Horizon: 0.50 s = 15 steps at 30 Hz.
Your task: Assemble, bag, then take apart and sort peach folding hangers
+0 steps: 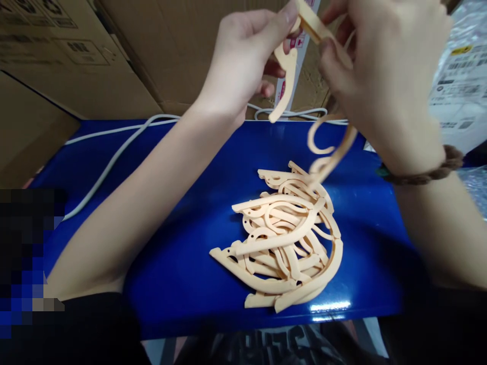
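Observation:
Near the top of the head view, my left hand (253, 56) pinches a beige plastic piece with a curved hook (288, 83) hanging below the fingers. My right hand (384, 71) is closed on a beige piece (312, 21) that reaches across to my left fingertips. Below my right hand hangs a curved beige arm with a loop (337, 152), slightly blurred, its lower end over the pile. A tangled pile of beige curved plastic parts (281, 243) lies on the blue table, beneath and between my forearms.
The blue table (182, 284) has a glossy surface. White cables (114, 159) run along its left and back edges. Cardboard boxes (129, 66) stand behind. Clear plastic wrapping with labels (460, 86) is at the right.

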Each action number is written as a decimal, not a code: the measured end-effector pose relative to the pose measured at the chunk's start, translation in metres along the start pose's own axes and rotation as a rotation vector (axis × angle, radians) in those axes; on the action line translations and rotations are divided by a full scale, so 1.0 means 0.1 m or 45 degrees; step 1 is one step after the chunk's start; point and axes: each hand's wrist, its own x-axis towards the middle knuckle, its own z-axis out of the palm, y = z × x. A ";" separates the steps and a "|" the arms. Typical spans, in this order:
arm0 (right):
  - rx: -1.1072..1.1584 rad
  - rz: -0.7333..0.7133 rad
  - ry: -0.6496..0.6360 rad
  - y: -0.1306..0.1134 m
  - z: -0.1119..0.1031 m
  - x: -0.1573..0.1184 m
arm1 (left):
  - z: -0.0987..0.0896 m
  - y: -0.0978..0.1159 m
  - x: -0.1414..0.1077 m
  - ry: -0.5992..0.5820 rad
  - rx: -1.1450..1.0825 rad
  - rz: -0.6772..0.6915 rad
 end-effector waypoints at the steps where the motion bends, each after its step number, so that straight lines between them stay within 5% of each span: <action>1: -0.120 -0.016 0.045 -0.01 0.02 -0.01 | 0.01 -0.01 -0.02 -0.005 0.029 -0.009; 3: -0.292 -0.045 0.104 0.00 0.08 -0.02 | 0.05 -0.06 -0.07 -0.018 0.102 -0.034; 8: -0.264 -0.180 -0.101 0.11 0.29 -0.02 | 0.10 -0.25 -0.18 0.038 0.605 0.108; 13: 0.492 -0.209 -0.333 0.21 0.34 -0.05 | -0.01 -0.36 -0.20 -0.059 0.922 0.268; 15: 0.820 -0.153 -0.304 0.25 0.33 -0.04 | -0.09 -0.47 -0.15 -0.089 0.960 0.233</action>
